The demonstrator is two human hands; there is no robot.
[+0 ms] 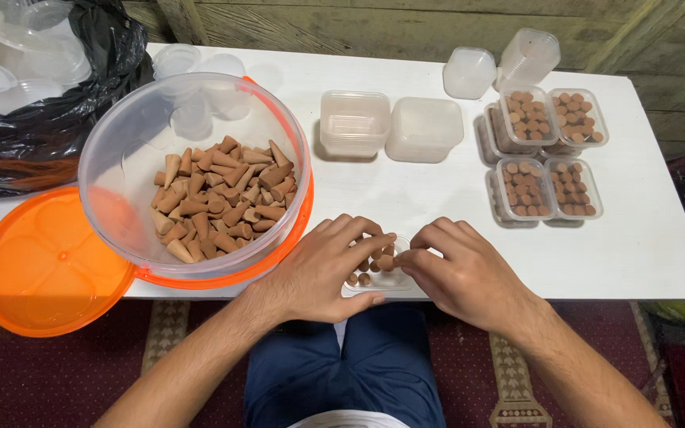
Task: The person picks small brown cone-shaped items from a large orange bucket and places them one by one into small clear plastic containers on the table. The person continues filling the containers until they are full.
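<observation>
Head view shows both hands over a small clear tray point(376, 279) at the near bench point(660, 254) edge. Left hand point(323, 269) and right hand point(465, 273) each pinch brown cones point(380, 261), standing them inside. More cones wait in the big bowl point(120, 143) to the left.

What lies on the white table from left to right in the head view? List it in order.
Black bag → orange lid → clear tub of brown cones → left hand → right hand → filled small containers.
</observation>
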